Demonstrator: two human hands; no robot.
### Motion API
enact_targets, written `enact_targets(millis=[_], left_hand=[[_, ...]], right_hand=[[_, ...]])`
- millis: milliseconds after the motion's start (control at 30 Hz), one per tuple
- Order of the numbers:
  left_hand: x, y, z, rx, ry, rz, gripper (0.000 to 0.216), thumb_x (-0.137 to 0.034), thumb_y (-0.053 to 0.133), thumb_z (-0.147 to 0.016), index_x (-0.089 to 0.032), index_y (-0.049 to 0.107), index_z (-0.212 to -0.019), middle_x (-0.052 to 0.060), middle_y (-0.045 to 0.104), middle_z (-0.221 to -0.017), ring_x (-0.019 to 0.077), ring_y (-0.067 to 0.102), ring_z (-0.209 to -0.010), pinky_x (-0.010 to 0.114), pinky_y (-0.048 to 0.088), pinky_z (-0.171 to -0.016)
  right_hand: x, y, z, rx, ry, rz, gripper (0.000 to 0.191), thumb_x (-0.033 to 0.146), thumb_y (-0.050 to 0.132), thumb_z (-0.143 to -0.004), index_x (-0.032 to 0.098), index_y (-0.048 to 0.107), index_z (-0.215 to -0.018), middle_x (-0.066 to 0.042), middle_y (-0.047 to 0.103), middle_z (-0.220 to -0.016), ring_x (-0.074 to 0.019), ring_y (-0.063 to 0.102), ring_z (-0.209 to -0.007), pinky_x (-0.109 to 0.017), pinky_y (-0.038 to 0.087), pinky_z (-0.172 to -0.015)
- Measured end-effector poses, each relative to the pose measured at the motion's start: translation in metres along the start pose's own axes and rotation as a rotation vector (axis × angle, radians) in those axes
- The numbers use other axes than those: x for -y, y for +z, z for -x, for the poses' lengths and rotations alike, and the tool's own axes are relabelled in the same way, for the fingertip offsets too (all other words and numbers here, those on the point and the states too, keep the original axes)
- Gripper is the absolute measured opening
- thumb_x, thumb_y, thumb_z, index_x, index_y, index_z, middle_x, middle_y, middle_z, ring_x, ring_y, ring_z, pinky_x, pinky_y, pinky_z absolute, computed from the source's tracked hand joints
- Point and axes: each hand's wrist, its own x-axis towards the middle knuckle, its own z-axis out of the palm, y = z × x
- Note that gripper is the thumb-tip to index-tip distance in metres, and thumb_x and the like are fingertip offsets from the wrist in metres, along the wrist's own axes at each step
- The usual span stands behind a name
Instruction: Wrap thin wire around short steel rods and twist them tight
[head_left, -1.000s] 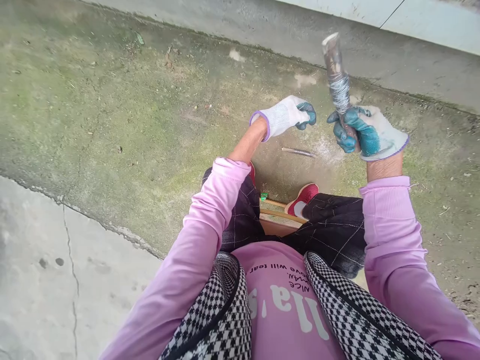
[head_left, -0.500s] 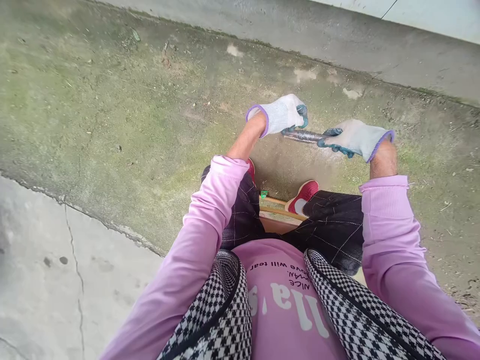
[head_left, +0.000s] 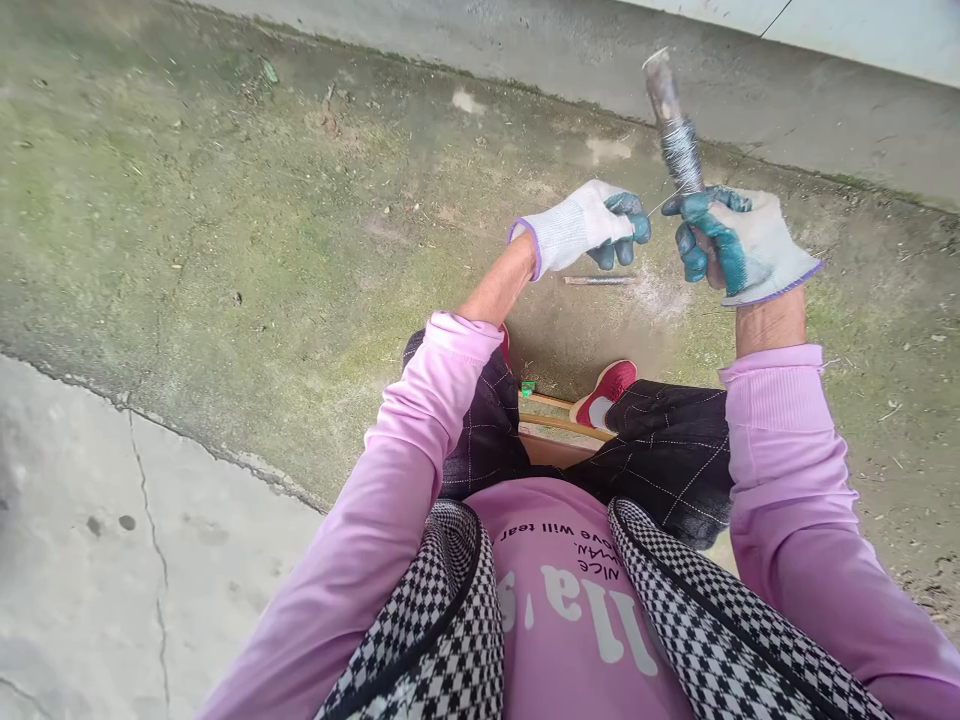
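Note:
My right hand (head_left: 739,240), in a white glove with blue-green coated fingers, is closed around the lower end of a dark stick (head_left: 664,90). Silvery wire (head_left: 680,152) is wound about the stick's middle, and the stick tilts up and away from me. A thin strand stretches from the winding towards my left hand (head_left: 600,225), which wears a matching glove and has its fingers curled together on the strand's end. Below my left hand, a thin rod (head_left: 600,281) with a greyish middle lies on the ground.
Mossy concrete ground (head_left: 262,230) spreads around me, with a low grey ledge (head_left: 525,50) at the far side. A cracked paler slab (head_left: 90,560) is at lower left. Wooden bars (head_left: 566,428) of a seat show between my legs, near a red shoe (head_left: 609,388).
The wire-wound stick has swung from lying level between both hands to pointing up and away in my right hand. My left hand has come off it, and a strand now stretches between them.

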Motion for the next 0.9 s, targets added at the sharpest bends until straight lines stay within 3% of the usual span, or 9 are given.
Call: enact_targets(millis=[100,333,467,567,667,733,833,900], left_hand=[[-0.008,-0.004,0.003,-0.017,-0.008,-0.012,0.017,-0.028,0.085,-0.108,-0.014,0.091,-0.102,0.006,0.081,-0.079,0.0233,0.078,-0.1,0.039,0.059,-0.096],[-0.008,-0.009,0.003,-0.039,0.006,0.07,0.019,-0.019,0.074,-0.111,-0.016,0.09,-0.102,0.007,0.082,-0.081,0.0214,0.075,-0.088,0.04,0.057,-0.09],[-0.009,-0.008,0.006,-0.02,0.009,0.026,0.021,-0.017,0.072,-0.111,-0.017,0.093,-0.108,0.003,0.075,-0.072,0.0199,0.067,-0.079,0.042,0.053,-0.085],[-0.009,-0.006,0.007,-0.007,0.009,0.002,0.018,-0.021,0.075,-0.111,-0.019,0.093,-0.108,0.003,0.074,-0.069,0.0207,0.068,-0.079,0.041,0.052,-0.082],[-0.008,-0.007,0.005,-0.044,0.028,0.028,0.023,-0.027,0.072,-0.117,-0.021,0.092,-0.108,0.003,0.075,-0.069,0.0209,0.067,-0.076,0.041,0.052,-0.08],[-0.006,-0.011,0.004,-0.054,0.039,0.056,0.026,-0.026,0.068,-0.119,-0.02,0.091,-0.11,0.004,0.077,-0.069,0.02,0.063,-0.075,0.042,0.053,-0.084],[-0.002,-0.014,0.002,0.003,0.052,0.085,0.017,-0.023,0.076,-0.11,-0.019,0.093,-0.107,0.006,0.08,-0.073,0.0211,0.062,-0.078,0.047,0.055,-0.09],[0.001,-0.013,0.002,0.041,0.067,0.088,0.012,-0.02,0.082,-0.098,-0.019,0.094,-0.099,0.009,0.083,-0.079,0.0234,0.067,-0.082,0.048,0.056,-0.09]], right_hand=[[0.002,-0.002,0.008,0.071,-0.062,-0.06,0.034,0.094,0.087,-0.085,0.061,0.08,-0.087,-0.007,0.034,-0.053,-0.035,0.048,-0.08,-0.05,0.039,-0.065],[-0.006,-0.004,0.0,-0.041,-0.057,-0.254,0.065,0.078,0.113,-0.066,0.033,0.082,-0.102,0.005,0.044,-0.065,-0.0209,0.042,-0.063,-0.041,0.035,-0.057],[-0.013,-0.005,-0.008,-0.044,-0.045,-0.229,0.067,0.085,0.11,-0.069,0.038,0.08,-0.105,0.002,0.051,-0.068,-0.0226,0.045,-0.066,-0.044,0.041,-0.06],[-0.015,-0.003,-0.009,-0.057,-0.056,-0.219,0.064,0.09,0.107,-0.069,0.043,0.078,-0.102,-0.001,0.047,-0.065,-0.0257,0.045,-0.068,-0.047,0.041,-0.06],[-0.012,-0.005,-0.005,-0.091,-0.077,-0.243,0.072,0.095,0.103,-0.07,0.038,0.078,-0.106,0.002,0.042,-0.066,-0.0227,0.038,-0.064,-0.044,0.034,-0.059],[-0.007,-0.008,0.001,-0.07,-0.066,-0.203,0.078,0.098,0.101,-0.075,0.036,0.078,-0.115,0.001,0.049,-0.07,-0.0229,0.039,-0.066,-0.044,0.037,-0.062],[0.002,-0.013,0.011,-0.036,0.004,-0.046,0.078,0.103,0.089,-0.089,0.038,0.079,-0.132,-0.005,0.06,-0.078,-0.0282,0.05,-0.076,-0.046,0.048,-0.067],[0.007,-0.012,0.016,-0.043,0.042,0.019,0.079,0.103,0.083,-0.091,0.038,0.08,-0.135,-0.008,0.062,-0.081,-0.0311,0.052,-0.079,-0.049,0.052,-0.069]])
